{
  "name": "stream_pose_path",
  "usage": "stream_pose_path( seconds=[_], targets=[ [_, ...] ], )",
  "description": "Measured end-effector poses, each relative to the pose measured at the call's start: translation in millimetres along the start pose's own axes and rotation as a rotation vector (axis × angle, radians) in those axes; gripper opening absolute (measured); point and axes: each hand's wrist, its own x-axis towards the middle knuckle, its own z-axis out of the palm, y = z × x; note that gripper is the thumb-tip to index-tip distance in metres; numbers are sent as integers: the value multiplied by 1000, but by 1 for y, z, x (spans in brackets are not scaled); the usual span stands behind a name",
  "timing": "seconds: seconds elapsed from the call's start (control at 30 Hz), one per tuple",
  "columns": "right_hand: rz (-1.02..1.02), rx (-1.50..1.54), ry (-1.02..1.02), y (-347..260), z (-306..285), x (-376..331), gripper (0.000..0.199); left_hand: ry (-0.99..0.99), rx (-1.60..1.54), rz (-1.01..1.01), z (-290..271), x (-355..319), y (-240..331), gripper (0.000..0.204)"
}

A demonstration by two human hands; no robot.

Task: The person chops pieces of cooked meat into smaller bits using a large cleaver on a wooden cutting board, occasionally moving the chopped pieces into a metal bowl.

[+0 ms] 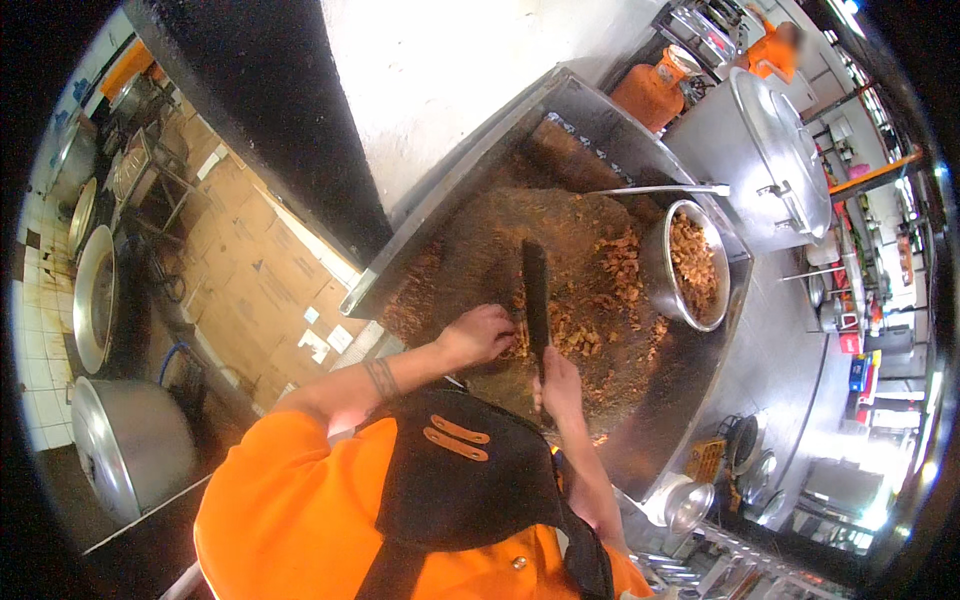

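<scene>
My right hand (560, 387) is wrapped round the handle of a large, dark, broad-bladed knife (536, 290). Its blade points away from me over a big brown chopping block (470, 235). To the left of the blade, my left hand (479, 335) is closed with its fingers curled down at the block; whatever is under the fingertips is hidden. Chopped browned meat (580, 335) lies scattered to the right of the knife, and more bits lie at the block's left. At the block's right a metal bowl (722, 300) holds a heap of chopped meat pieces.
Raised metal walls (450, 190) surround the block. A long metal utensil handle (660, 189) reaches across near the bowl. Beyond stand a large lidded pot (735, 150) and an orange gas cylinder (650, 95). Another person (772, 52) is far off at upper right. Large pots (140, 440) stand at left.
</scene>
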Motion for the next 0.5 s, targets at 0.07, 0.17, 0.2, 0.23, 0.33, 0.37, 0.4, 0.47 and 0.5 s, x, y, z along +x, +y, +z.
stream_pose_path(
  seconds=[0.07,0.17,0.2,0.23,0.33,0.37,0.4,0.47,0.5],
  targets=[
    [-16,70,41,-18,-2,-22,48,-10,49,-86,-16,-10,13,55],
    [-44,-63,88,6,-11,-17,52,-90,112,-136,-24,-18,22,82],
    [-11,-185,109,15,-11,-3,55,-125,128,-138,-24,-19,25,91],
    [16,-127,95,25,-15,-2,55,-59,109,-90,-16,-19,19,94],
    [-11,-9,71,-8,-17,-16,56,154,92,8,10,5,-9,92],
    [-46,-49,109,-8,-17,-23,55,82,85,20,8,12,-14,88],
    [-83,-93,148,-8,-18,-29,55,14,77,33,4,22,-17,85],
    [-92,-161,201,3,-22,-25,54,-64,26,11,2,34,-12,72],
    [-62,-179,218,13,-20,-13,53,-129,-3,-23,1,36,-4,71]
  ],
)
